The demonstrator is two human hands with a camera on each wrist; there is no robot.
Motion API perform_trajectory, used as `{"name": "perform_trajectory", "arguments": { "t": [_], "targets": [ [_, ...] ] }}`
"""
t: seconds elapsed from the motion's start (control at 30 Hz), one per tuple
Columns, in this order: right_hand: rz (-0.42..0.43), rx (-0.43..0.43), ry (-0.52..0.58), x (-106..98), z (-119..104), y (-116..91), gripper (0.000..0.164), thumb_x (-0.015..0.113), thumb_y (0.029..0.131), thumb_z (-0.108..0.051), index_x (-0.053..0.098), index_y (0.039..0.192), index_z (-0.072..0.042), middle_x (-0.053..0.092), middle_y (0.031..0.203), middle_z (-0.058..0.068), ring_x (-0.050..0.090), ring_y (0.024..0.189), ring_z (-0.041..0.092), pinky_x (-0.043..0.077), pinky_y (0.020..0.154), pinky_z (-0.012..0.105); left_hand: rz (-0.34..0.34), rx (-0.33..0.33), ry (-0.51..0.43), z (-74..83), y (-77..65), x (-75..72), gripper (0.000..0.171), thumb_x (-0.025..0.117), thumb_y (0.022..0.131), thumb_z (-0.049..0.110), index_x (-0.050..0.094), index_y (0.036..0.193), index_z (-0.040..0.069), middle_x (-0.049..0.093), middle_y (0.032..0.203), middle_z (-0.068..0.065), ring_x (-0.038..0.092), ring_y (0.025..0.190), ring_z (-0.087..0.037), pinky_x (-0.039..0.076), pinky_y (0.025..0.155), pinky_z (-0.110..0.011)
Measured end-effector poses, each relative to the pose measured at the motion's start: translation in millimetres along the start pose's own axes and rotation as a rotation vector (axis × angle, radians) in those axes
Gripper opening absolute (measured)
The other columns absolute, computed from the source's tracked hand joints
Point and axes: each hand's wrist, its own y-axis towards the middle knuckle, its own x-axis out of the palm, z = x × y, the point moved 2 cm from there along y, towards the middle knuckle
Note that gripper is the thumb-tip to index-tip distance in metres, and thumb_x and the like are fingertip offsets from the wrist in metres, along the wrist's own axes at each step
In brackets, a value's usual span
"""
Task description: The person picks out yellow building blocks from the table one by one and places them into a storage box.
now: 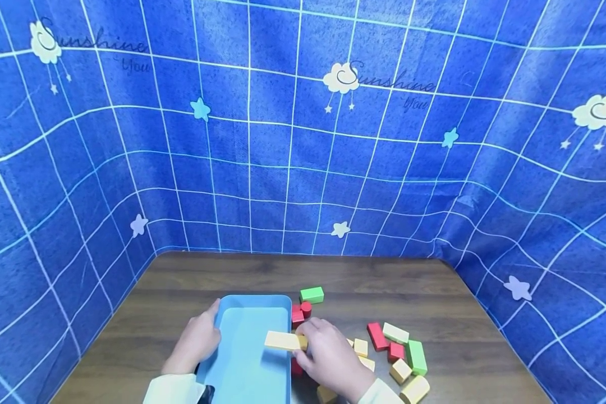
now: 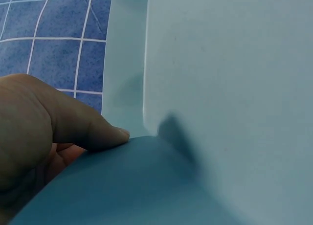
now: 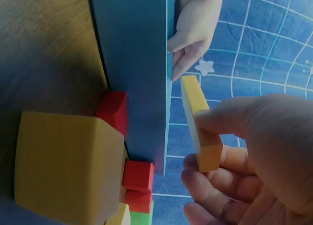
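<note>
A light blue plastic tray (image 1: 252, 320) lies on the wooden table; its inside shows no blocks. My left hand (image 1: 194, 339) grips the tray's left edge, and in the left wrist view its thumb (image 2: 93, 129) presses over the rim while the other fingers go underneath, partly hidden. Between thumb and fingers my right hand (image 1: 330, 353) pinches a flat yellow rectangular block (image 1: 280, 340). The block is held lengthwise above the tray's right side. In the right wrist view this block (image 3: 198, 115) is seen beyond the tray's outer wall (image 3: 134, 63).
Beside the tray's right wall stand red blocks (image 1: 297, 317) and a green block (image 1: 311, 295). Further right is a loose group with a red block (image 1: 377, 336), a green block (image 1: 416, 357) and a yellow cylinder (image 1: 415, 389). A blue checked curtain (image 1: 313, 140) surrounds the table.
</note>
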Motion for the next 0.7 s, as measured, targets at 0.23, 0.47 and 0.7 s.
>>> {"name": "perform_trajectory", "arguments": {
  "t": [0.23,0.47,0.7],
  "targets": [
    [-0.012,-0.015,-0.029,3,-3,3,0.025,0.068,0.082,-0.038,0.064,0.097,-0.019,0.059,0.091,-0.01,0.049,0.08,0.005,0.052,0.071,0.033,0.021,0.036,0.017,2.4,-0.1,-2.7,0.065,0.044,0.085,-0.001,0.023,0.146,-0.002,0.049,0.132,-0.026,0.053,0.065,-0.021,0.046,0.068,-0.042],
    [-0.014,-0.024,-0.041,7,-8,4,0.024,0.068,0.082,-0.037,0.065,0.098,-0.02,0.06,0.093,-0.011,0.05,0.085,0.006,0.051,0.072,0.036,0.016,0.029,0.011,1.8,-0.1,-1.5,0.066,0.045,0.085,-0.001,0.022,0.147,-0.001,0.047,0.134,-0.026,0.05,0.061,-0.019,0.046,0.068,-0.041],
    [0.014,-0.057,-0.068,10,-12,5,0.023,0.068,0.081,-0.037,0.064,0.095,-0.02,0.059,0.09,-0.011,0.05,0.083,0.006,0.05,0.069,0.033,0.021,0.038,0.009,2.3,-2.1,-1.9,0.065,0.045,0.086,-0.002,0.021,0.147,-0.002,0.045,0.136,-0.026,0.051,0.064,-0.022,0.045,0.07,-0.041]
  ]
}}
